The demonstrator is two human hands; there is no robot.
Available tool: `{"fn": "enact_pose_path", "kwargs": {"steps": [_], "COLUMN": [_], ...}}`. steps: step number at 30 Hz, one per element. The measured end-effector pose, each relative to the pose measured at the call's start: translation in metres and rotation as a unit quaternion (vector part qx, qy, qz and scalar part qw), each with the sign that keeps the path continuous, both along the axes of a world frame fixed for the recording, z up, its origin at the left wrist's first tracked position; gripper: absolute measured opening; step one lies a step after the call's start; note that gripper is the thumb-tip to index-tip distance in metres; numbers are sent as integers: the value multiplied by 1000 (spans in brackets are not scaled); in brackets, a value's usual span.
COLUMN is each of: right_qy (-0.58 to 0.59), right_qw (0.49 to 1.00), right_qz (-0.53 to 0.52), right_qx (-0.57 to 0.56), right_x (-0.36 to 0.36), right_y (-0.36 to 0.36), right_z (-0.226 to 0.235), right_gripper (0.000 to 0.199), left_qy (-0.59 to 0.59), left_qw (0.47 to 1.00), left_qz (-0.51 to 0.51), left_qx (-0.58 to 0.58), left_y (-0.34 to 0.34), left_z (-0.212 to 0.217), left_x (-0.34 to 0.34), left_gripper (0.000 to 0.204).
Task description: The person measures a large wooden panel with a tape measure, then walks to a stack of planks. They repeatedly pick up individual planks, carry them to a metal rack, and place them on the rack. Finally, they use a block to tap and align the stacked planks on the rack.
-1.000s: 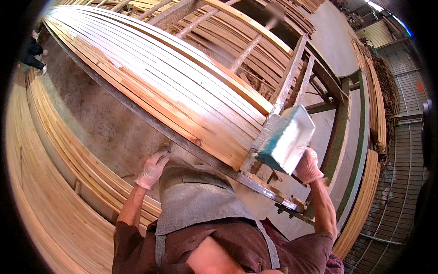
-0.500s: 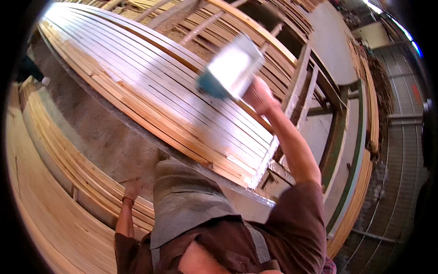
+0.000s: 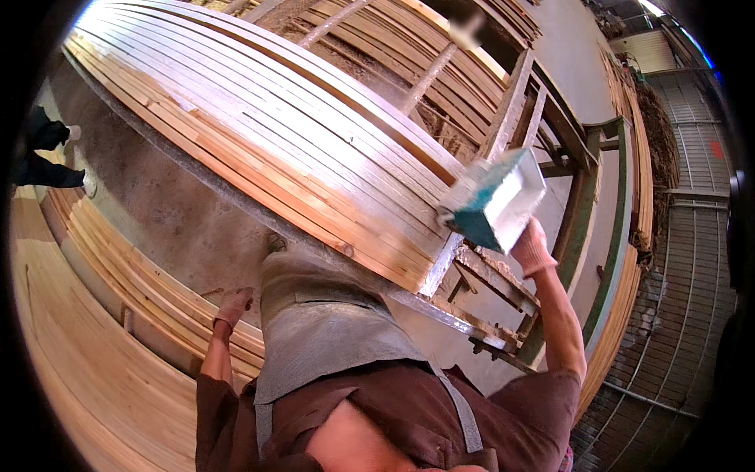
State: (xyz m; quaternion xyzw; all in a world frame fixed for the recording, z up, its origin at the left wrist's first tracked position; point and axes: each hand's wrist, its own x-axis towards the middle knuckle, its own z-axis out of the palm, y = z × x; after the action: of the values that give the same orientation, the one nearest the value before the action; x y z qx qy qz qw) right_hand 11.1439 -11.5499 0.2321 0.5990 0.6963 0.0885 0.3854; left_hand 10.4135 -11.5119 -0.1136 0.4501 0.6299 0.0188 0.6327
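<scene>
My right hand (image 3: pixel 532 250), in a pale pinkish knit glove, grips a box-shaped tool (image 3: pixel 499 200) with teal sides and a white hollow inside. The tool is tilted at the near right end of a row of long narrow wooden strips (image 3: pixel 314 161), its lower edge close to or touching them. A white coating covers much of these strips; those along the near side show bare wood. My left hand (image 3: pixel 234 305), also gloved, hangs low on the left beside stacked boards (image 3: pixel 157 291). Its fingers look loosely apart, and I see nothing held in it.
Stacked brown strips (image 3: pixel 346 59) lie beyond the coated row. A metal frame (image 3: pixel 586 236) stands on the right, before a wire mesh wall (image 3: pixel 676 259). Another person's legs (image 3: pixel 51 153) show at far left. A grey apron (image 3: pixel 330 346) covers my front.
My right hand has swung the box-shaped tool right and nearer, from over the strips to their end. My left hand stays low beside the boards. Another person's legs have come further into view.
</scene>
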Motion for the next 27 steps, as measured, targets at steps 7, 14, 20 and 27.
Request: {"fn": "enact_pose_path", "kwargs": {"steps": [7,14,20,27], "right_qy": [17,-18,257,41], "right_qw": [996,994,941,979], "right_qz": [-33,24,-76,-171], "right_qx": [81,104,208,102], "right_x": [12,-105,-156,-66], "right_y": [-67,57,156,-8], "right_z": [-19,-36,-16,4], "right_gripper": [32,19,18,19], "left_qy": [-82,-50,27,8], "left_qw": [981,999,938,999], "left_qz": [150,-16,-272,-18], "left_qx": [-95,9,214,-42], "left_y": [4,18,38,-7], "left_z": [16,-3,-58,10], "left_x": [11,8,1,23], "left_gripper": [34,34,36,32]}}
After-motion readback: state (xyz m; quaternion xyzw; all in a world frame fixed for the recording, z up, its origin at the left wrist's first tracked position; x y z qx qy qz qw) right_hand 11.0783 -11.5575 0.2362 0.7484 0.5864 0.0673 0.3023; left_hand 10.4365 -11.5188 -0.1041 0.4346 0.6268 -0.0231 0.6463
